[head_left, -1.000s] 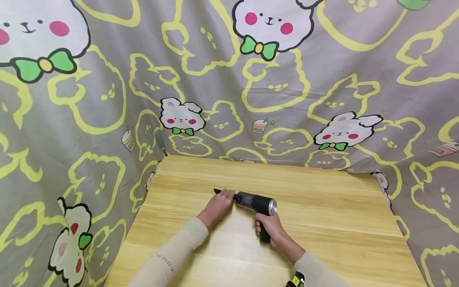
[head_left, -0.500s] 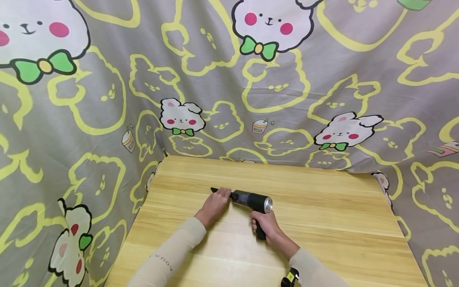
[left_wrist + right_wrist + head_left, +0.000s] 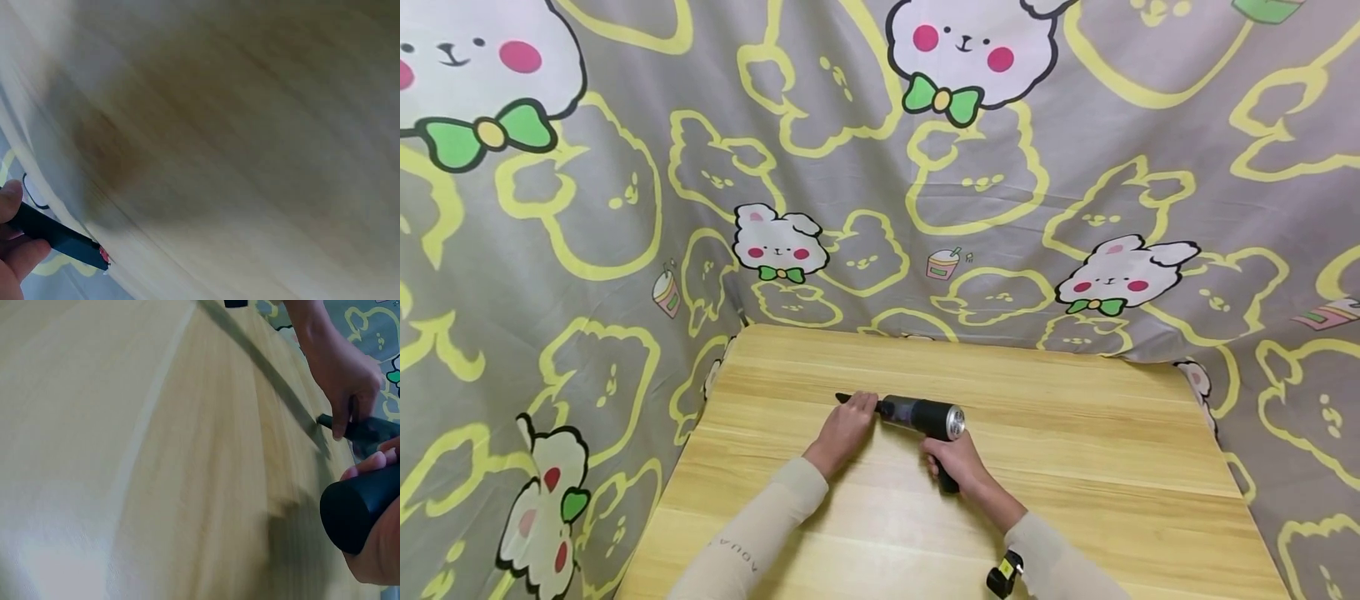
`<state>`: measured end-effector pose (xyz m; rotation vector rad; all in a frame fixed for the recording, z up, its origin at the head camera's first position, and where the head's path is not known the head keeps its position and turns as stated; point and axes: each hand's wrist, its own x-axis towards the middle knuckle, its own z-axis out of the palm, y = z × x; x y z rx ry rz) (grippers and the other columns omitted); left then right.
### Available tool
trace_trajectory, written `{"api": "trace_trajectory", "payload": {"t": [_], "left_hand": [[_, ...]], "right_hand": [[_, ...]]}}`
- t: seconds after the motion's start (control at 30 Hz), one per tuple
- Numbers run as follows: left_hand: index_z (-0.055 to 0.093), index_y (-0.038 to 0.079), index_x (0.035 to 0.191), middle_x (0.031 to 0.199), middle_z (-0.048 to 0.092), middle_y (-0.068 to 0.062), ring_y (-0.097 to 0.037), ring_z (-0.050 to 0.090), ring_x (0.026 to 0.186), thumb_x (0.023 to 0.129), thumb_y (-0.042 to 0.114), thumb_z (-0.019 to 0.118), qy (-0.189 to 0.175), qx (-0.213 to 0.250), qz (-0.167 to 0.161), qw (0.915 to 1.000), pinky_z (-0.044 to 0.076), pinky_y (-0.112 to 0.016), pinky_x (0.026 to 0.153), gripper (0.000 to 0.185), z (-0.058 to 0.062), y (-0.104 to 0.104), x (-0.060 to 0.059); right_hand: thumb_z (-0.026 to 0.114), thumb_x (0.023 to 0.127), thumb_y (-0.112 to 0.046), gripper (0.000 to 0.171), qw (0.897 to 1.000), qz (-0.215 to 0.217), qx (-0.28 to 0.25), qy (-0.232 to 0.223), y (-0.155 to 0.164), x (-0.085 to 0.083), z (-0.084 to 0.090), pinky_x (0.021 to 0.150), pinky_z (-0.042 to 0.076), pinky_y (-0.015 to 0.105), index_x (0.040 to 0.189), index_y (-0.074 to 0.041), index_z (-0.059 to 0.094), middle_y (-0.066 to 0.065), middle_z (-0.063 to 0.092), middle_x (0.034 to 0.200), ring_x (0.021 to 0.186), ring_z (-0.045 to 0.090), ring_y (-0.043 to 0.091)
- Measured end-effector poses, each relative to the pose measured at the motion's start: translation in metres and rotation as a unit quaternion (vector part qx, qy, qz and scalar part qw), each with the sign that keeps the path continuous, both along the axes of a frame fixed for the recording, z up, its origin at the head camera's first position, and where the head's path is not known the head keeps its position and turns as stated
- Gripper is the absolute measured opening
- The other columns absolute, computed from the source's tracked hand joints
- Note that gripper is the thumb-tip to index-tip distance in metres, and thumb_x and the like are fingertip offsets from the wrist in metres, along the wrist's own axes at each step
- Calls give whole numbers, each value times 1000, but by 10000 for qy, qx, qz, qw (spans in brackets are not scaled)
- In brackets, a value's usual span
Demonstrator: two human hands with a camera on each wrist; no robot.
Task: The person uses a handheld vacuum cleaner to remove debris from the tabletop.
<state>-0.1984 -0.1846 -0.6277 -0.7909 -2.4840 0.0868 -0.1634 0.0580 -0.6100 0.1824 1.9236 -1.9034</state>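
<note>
A black handheld vacuum cleaner (image 3: 934, 417) with a see-through dust cup and a silver rear end is held above the wooden table, roughly level. My right hand (image 3: 958, 462) grips its downward handle; in the right wrist view the handle's round black base (image 3: 350, 515) sticks out below the fingers. With fingers and thumb, my left hand (image 3: 844, 429) pinches the slim black nozzle (image 3: 842, 397) at the front. The nozzle's tip pokes out to the left past that hand. In the left wrist view the fingers (image 3: 28, 257) hold the flat nozzle tube (image 3: 59, 240).
The pale wooden tabletop (image 3: 1075, 467) spreads under both hands. Grey curtains (image 3: 985, 167) with yellow outlines and rabbit prints hang along its back and sides. A black and yellow wrist device (image 3: 1004, 575) sits at the right sleeve.
Both hands have shifted a little to the left together with the vacuum cleaner. Each hand keeps its hold, the left on the nozzle and the right on the handle.
</note>
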Motion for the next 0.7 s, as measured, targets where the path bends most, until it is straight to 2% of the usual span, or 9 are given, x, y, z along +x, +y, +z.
{"api": "trace_trajectory", "payload": {"t": [0.1,0.2,0.4,0.53,0.7], "left_hand": [[70,-1,113,106,77,-13,-24,77,98,96,-9,55,99,107,-42,9999,67,-26,73,24,-2,-1,2],[70,-1,114,105,77,-11,-22,76,97,99,-7,51,130,91,-86,9998,66,-24,69,24,-4,1,5],[70,4,122,110,77,-7,-19,76,97,92,-1,70,41,-110,-190,9997,66,-24,68,30,-4,8,8],[71,6,123,111,78,-6,-18,76,96,91,1,73,-19,-166,-292,9994,67,-24,69,32,-3,14,6],[73,8,122,110,79,-5,-19,77,96,91,-1,73,-178,-28,-464,9988,67,-26,74,33,-2,18,0]], "right_hand": [[70,88,-7,14,9994,125,246,219,5,-1,0,45,49,26,80,-6,59,4,55,54,45,52,17],[70,89,-7,14,9997,196,154,88,11,-1,-1,46,49,27,82,-5,59,5,55,56,46,51,18],[68,90,-7,17,9988,120,-230,-406,25,0,-6,44,50,29,79,-6,56,0,52,56,45,50,15],[66,92,-6,16,9969,-41,-460,-630,35,0,-10,46,51,29,79,-7,56,-2,53,58,46,50,13],[67,91,-5,12,9966,-254,-470,-630,44,0,-10,48,53,27,83,-4,59,0,58,61,49,53,12]]}}
